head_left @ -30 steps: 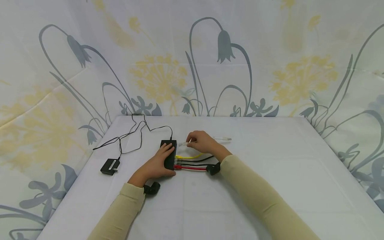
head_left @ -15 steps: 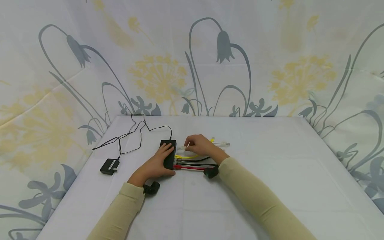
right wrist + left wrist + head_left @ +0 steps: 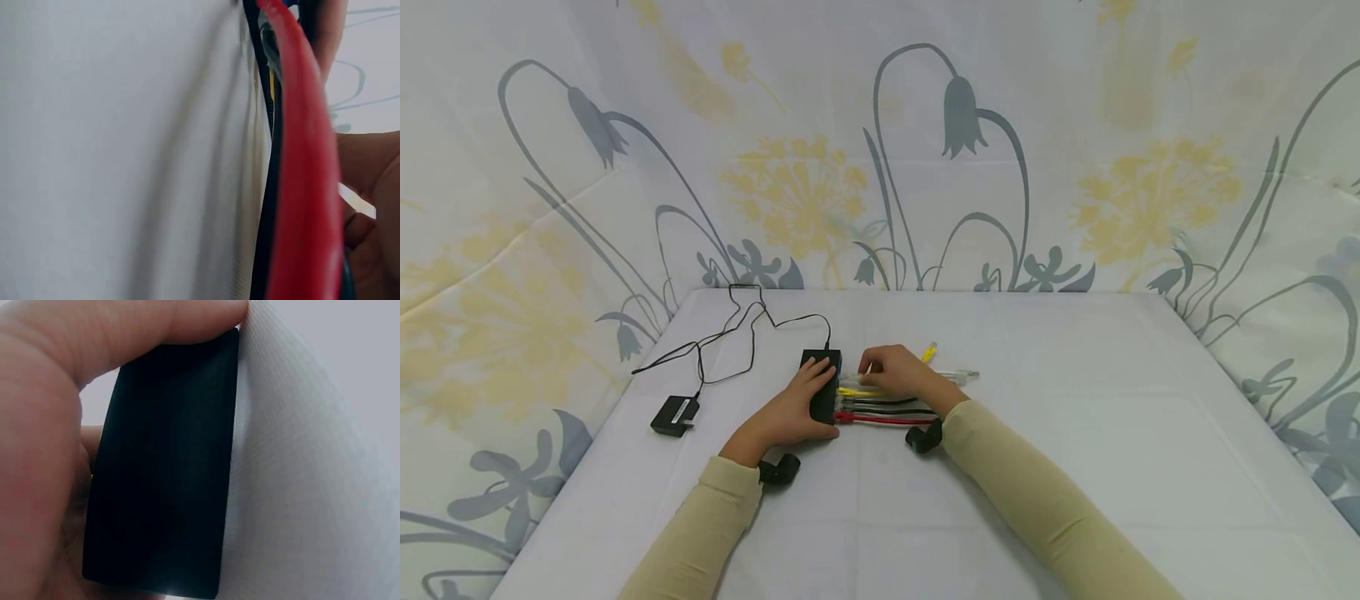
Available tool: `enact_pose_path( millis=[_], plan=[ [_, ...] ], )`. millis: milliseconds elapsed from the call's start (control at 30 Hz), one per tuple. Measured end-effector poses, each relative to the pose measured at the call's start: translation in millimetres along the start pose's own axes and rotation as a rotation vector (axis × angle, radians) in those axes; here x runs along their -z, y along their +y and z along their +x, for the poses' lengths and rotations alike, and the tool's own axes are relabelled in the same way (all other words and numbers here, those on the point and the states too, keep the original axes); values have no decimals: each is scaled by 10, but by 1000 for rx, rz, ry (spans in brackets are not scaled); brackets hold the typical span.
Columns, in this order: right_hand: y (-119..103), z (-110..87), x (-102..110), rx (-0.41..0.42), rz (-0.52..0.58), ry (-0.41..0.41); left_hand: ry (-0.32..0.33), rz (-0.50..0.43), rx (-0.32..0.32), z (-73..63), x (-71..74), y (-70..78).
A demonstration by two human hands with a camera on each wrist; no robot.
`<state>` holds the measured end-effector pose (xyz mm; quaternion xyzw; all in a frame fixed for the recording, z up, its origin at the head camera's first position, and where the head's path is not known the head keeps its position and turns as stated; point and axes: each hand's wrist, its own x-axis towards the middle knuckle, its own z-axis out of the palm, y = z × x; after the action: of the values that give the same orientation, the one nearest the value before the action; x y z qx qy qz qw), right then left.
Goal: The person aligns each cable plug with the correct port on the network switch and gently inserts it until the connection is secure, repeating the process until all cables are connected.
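A black network switch point(image 3: 823, 407) lies on the white table, its port side facing right. My left hand point(image 3: 782, 417) grips it, fingers across the top and thumb along the near end. In the left wrist view the switch point(image 3: 162, 469) fills the space beside the thumb. Yellow point(image 3: 865, 392), black point(image 3: 887, 402) and red point(image 3: 883, 421) network cables run from its ports. My right hand point(image 3: 897, 371) pinches a white network cable near its clear plug point(image 3: 852, 378), close to the ports above the yellow cable. Whether the plug is inside a port cannot be made out.
A black power adapter point(image 3: 674, 417) lies at the left, its thin cord point(image 3: 754, 333) looping to the far end of the switch. Beyond my right hand lie a yellow cable end point(image 3: 929, 353) and white cable ends point(image 3: 966, 377). A flowered cloth point(image 3: 962, 167) hangs behind the table.
My right hand has come slightly nearer to me and left with the white cable, bringing its plug close to the switch. The left hand has stayed put.
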<state>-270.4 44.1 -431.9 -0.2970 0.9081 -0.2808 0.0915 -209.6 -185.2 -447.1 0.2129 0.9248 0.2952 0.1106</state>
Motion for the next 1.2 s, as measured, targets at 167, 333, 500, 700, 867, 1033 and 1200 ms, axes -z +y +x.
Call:
enact_pose_path(
  millis=[167,333,500,700,867,1033,1200],
  plan=[
    [11,-1,-16,0,3,-12,2,10,3,-1,9,8],
    [34,-3,-44,14,18,-15,0,2,4,-8,14,19],
    [49,-3,-72,17,24,-13,3,1,2,-11,12,22],
    [28,-13,-88,8,29,-8,6,3,0,-6,7,14],
    [10,-12,-104,7,30,-1,5,5,2,-2,4,15],
    [-3,-8,-118,-6,26,-8,4,4,2,0,2,11],
    [-8,-2,-109,-17,25,-15,6,4,3,-3,1,6]
  ],
)
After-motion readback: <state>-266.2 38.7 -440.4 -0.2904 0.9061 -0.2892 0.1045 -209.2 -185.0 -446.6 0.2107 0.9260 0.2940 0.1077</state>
